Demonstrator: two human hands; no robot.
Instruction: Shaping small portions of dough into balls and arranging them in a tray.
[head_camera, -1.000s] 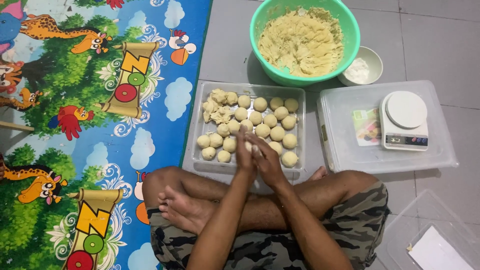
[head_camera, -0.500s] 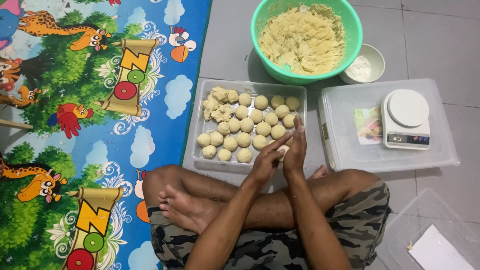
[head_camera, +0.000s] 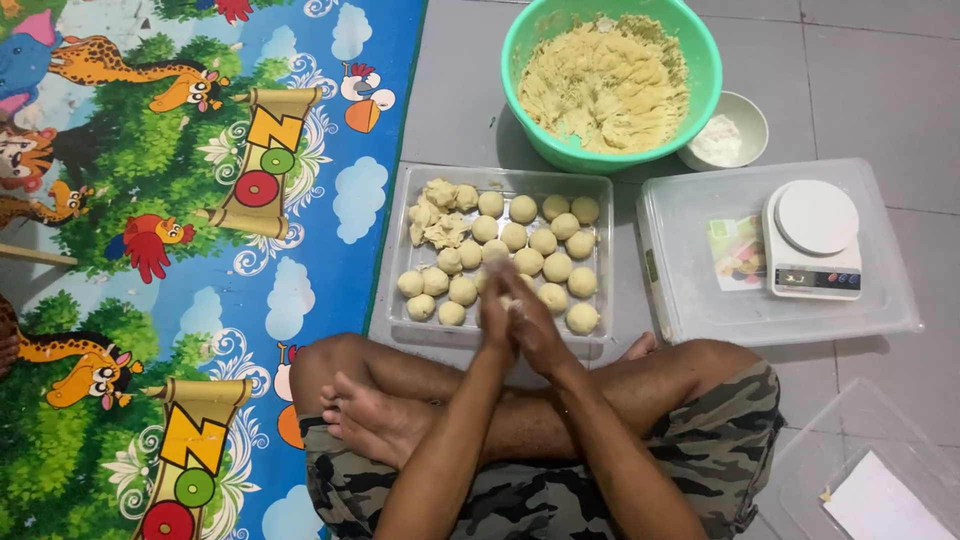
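Palms shift since half a sec ago: my left hand (head_camera: 495, 312) and right hand (head_camera: 535, 320) press flat on dough bit, fingers together, over tray (head_camera: 600, 185). Ball forming.

A: Where does the view look from?

B: From the head of the seated person, pointing steeply down over their crossed legs (head_camera: 520, 420) to the grey tiled floor (head_camera: 880, 90).

A: Which way does it face?

B: Forward and down. The knees fill the bottom edge, the green bowl of dough (head_camera: 610, 80) is cut by the top edge.

A: How near is it?

B: Close. The left hand (head_camera: 494, 310) and right hand (head_camera: 532, 318) sit near the centre, pressed together over the clear tray of dough balls (head_camera: 500, 178). The play mat (head_camera: 200, 250) runs off the left side, the kitchen scale (head_camera: 812, 238) lies to the right.

A: Any second view?

B: No, only this single one.
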